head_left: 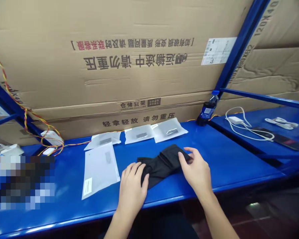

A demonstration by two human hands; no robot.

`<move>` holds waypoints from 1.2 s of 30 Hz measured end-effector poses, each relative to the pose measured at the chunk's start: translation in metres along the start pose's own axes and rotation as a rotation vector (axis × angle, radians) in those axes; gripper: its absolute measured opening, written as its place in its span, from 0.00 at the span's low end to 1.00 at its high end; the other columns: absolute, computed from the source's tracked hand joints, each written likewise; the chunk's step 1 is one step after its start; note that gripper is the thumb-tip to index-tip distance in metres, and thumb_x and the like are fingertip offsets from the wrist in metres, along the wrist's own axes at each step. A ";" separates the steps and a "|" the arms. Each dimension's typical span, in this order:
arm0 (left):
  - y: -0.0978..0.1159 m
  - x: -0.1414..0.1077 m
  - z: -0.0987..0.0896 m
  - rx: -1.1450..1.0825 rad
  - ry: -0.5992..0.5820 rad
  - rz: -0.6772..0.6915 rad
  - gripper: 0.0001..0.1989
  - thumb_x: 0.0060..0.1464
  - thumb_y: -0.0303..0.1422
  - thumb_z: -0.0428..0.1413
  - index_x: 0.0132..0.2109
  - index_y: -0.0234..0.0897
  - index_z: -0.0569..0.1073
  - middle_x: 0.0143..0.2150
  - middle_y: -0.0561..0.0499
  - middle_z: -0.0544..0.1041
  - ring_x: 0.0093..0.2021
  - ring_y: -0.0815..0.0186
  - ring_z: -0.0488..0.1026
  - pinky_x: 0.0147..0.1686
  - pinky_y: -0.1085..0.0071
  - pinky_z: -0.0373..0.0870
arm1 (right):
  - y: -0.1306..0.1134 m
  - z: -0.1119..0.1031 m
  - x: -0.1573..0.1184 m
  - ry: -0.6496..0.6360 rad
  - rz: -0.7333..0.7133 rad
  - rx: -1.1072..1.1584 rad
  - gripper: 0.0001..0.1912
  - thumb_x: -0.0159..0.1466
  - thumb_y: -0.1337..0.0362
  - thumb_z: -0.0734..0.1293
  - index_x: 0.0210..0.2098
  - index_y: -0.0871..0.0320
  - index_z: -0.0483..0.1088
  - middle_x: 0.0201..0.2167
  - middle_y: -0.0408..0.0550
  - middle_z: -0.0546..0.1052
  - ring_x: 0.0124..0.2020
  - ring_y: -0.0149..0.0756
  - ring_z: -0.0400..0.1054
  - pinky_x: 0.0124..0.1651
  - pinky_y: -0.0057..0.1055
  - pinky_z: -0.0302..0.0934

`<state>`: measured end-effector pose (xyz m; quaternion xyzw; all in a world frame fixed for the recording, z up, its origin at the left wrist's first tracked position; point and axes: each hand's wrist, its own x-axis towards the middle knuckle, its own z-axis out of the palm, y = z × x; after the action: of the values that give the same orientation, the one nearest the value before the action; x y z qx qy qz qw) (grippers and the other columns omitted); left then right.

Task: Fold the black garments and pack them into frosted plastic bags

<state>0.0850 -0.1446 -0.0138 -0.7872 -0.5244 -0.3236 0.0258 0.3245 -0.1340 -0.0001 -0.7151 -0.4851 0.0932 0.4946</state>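
"What did the frame show?"

"Cardboard [114,66] stood behind a blue bench [214,159]. A black cloth [161,166] lay bunched at the bench's middle, between the person's two hands."

"And the hands?"

"The left hand [133,189] lay spread against the cloth's near side. The right hand [195,169] curved over its far end, its fingers [186,153] touching the cloth, though whether they pinched it could not be told."

"What could have gone wrong?"

"A hard sideways shove could have driven the cloth into the white mailer [101,169] just to its left, or rumpled the pale bags [139,133] beyond. A wide reach could have toppled the bottle [208,109]."

"Anything hidden?"

"Folds hid the cloth's shape and edges, and a pixelated patch [25,182] masked the bench's left end."
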 end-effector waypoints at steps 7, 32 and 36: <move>-0.026 -0.012 -0.019 0.045 -0.027 0.028 0.15 0.69 0.36 0.52 0.56 0.42 0.80 0.57 0.43 0.82 0.60 0.46 0.75 0.58 0.46 0.76 | -0.002 0.008 -0.036 -0.040 -0.446 -0.156 0.31 0.68 0.38 0.66 0.55 0.58 0.73 0.50 0.60 0.80 0.52 0.57 0.73 0.55 0.52 0.67; -0.059 0.039 -0.067 -0.312 -0.155 -0.077 0.14 0.65 0.34 0.58 0.54 0.41 0.82 0.36 0.51 0.78 0.40 0.59 0.78 0.46 0.60 0.78 | 0.015 -0.006 0.050 -0.354 -0.094 0.150 0.29 0.59 0.36 0.70 0.37 0.56 0.80 0.39 0.56 0.82 0.42 0.53 0.78 0.47 0.47 0.74; -0.037 0.008 -0.104 -0.453 -0.162 0.090 0.14 0.68 0.32 0.58 0.56 0.46 0.81 0.41 0.50 0.81 0.42 0.62 0.79 0.44 0.67 0.79 | 0.037 -0.048 0.031 -0.379 -0.153 0.340 0.21 0.61 0.41 0.74 0.37 0.52 0.78 0.56 0.55 0.80 0.61 0.55 0.73 0.60 0.46 0.71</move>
<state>0.0052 -0.1613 0.0614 -0.8187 -0.4032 -0.3674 -0.1793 0.3916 -0.1406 0.0051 -0.5529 -0.5990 0.2679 0.5135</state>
